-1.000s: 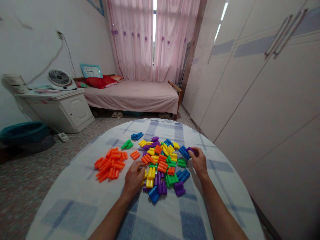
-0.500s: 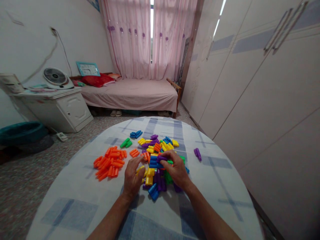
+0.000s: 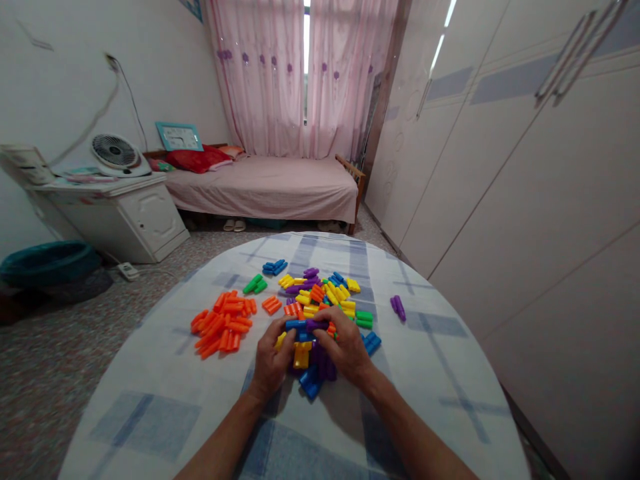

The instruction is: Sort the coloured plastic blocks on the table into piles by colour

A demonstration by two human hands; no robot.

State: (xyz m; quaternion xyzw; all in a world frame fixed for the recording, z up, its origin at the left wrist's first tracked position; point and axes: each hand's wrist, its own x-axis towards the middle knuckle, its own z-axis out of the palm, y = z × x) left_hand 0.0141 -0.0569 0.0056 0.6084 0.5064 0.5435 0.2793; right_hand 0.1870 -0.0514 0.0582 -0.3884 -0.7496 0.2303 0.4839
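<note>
Above the middle of a mixed heap of plastic blocks, my left hand (image 3: 271, 359) pinches the left end of a blue tube-shaped block (image 3: 297, 325). My right hand (image 3: 346, 348) has a purple block (image 3: 316, 325) between thumb and fingers. The two blocks meet end to end; whether they are locked together I cannot tell. Below them lie a yellow block (image 3: 301, 357), a blue block (image 3: 311, 383) and purple blocks (image 3: 326, 367), partly hidden by my hands.
Orange blocks (image 3: 226, 325) are piled on the left of the round table (image 3: 425, 413). Green blocks (image 3: 255, 285) and blue blocks (image 3: 275, 267) lie farther back. A lone purple block (image 3: 399, 308) is to the right. Beyond stand a bed (image 3: 270, 187) and a wardrobe (image 3: 550, 220).
My left hand has moved right and closed on the blue block. The pieces in my hands now sit level, end to end. The view has shifted slightly.
</note>
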